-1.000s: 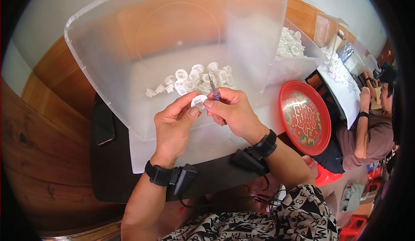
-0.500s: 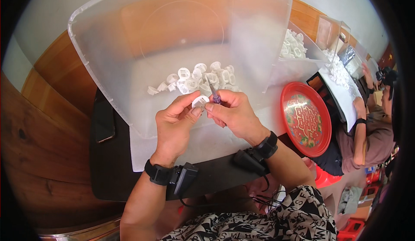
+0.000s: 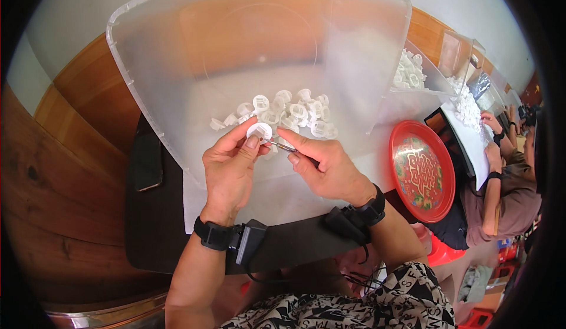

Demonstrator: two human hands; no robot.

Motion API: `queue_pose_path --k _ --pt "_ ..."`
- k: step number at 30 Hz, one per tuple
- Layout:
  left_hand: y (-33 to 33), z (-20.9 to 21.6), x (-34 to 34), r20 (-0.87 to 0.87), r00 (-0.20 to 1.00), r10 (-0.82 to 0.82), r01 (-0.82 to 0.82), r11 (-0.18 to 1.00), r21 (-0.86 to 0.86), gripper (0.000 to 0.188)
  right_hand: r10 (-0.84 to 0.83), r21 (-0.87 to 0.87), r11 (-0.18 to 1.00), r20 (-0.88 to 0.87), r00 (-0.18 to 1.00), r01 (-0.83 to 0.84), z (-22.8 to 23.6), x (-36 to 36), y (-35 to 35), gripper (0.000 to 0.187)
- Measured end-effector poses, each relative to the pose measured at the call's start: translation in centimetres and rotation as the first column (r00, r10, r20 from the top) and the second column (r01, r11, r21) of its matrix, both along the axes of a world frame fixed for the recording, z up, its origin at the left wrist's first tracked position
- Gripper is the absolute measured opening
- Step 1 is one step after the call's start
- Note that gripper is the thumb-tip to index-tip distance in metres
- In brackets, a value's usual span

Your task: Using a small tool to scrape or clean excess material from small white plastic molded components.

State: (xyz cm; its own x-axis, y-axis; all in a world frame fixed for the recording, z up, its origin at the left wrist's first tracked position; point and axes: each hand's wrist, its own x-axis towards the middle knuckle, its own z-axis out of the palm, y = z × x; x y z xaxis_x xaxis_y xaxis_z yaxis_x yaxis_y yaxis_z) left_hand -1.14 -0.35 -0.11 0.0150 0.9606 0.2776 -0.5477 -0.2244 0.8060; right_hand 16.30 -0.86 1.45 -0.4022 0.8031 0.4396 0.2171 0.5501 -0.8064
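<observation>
My left hand (image 3: 229,167) pinches a small white round plastic cap (image 3: 259,131) between thumb and fingers, just over the front of a large translucent plastic bin (image 3: 177,69). My right hand (image 3: 325,167) grips a thin metal tool (image 3: 282,146) whose tip touches the cap's side. A pile of several similar white caps (image 3: 289,114) lies on the bin's floor right behind both hands. Each wrist wears a black band with a small black device.
The bin rests on a black mat (image 3: 153,223) on a wooden table; a dark phone (image 3: 146,161) lies at the left. A red round tray (image 3: 422,178) sits to the right. Farther right a second person (image 3: 501,181) works beside more bins of white parts (image 3: 410,72).
The tool in my right hand has swung from pointing up to lying nearly level against the cap. Both hands stay at the bin's front.
</observation>
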Motion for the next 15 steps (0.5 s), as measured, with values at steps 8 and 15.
queue_pose_path --k 8,15 --pt "0.05 -0.05 0.19 0.008 1.000 -0.006 0.006 1.000 0.008 0.028 -0.030 0.123 0.992 0.162 0.986 0.010 0.17 0.07 0.27 0.048" --pt "0.03 -0.14 -0.04 -0.038 0.999 -0.009 0.010 1.000 0.024 0.027 0.066 -0.031 0.997 0.067 0.996 -0.064 -0.20 0.07 0.24 0.049"
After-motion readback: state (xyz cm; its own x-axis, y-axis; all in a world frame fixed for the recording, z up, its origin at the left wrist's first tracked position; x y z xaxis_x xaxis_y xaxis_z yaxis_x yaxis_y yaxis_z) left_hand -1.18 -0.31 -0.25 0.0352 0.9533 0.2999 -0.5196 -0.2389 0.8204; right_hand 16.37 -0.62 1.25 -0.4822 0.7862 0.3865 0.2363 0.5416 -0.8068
